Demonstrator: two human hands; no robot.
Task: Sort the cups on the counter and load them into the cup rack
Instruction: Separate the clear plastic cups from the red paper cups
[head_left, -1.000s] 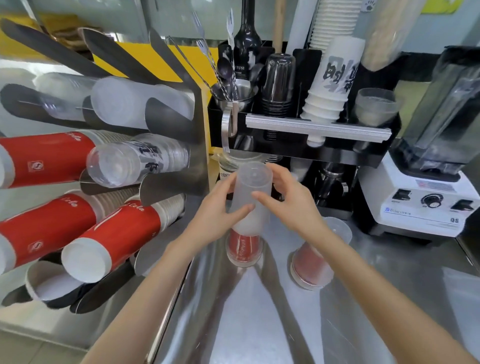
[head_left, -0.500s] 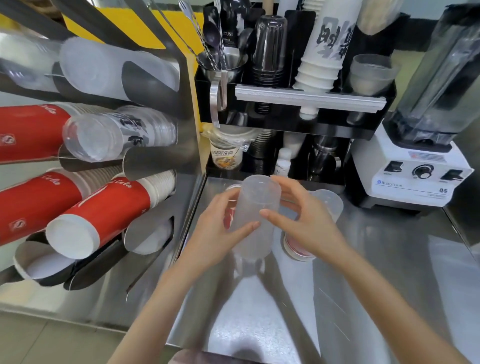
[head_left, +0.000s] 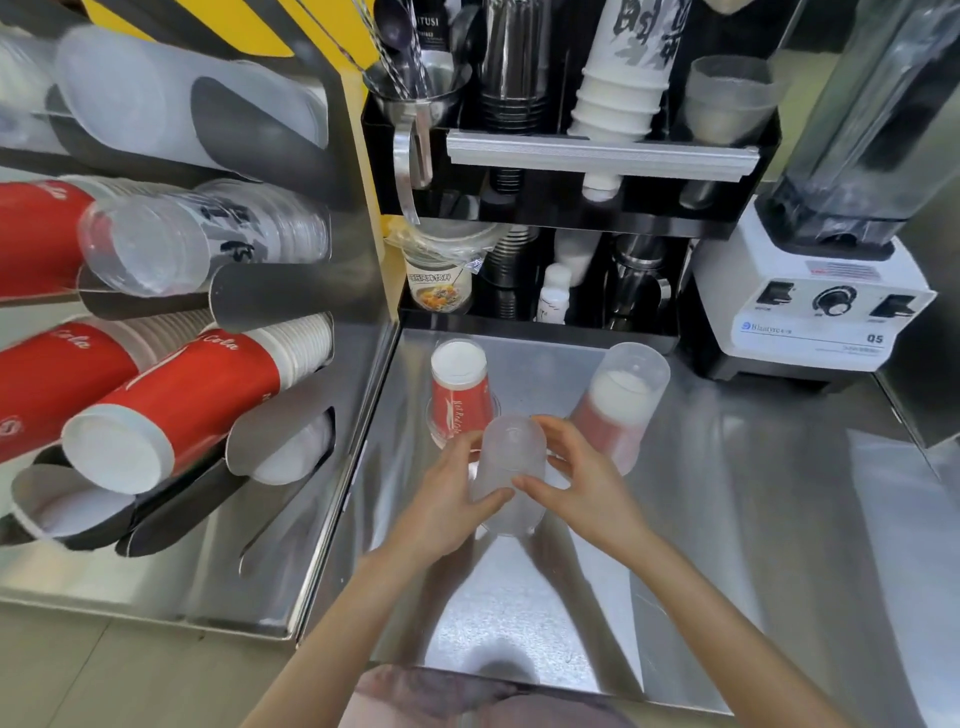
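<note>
From the head view, a steel surface carries an upturned red cup and a frosted-over-red stack before a blender, cup rack at left, while the left hand and right hand clasp a frosted cup.

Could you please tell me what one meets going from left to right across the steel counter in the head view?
Red paper cup → frosted cup held between left hand and right hand → clear-over-red cup stack → white blender.
</note>
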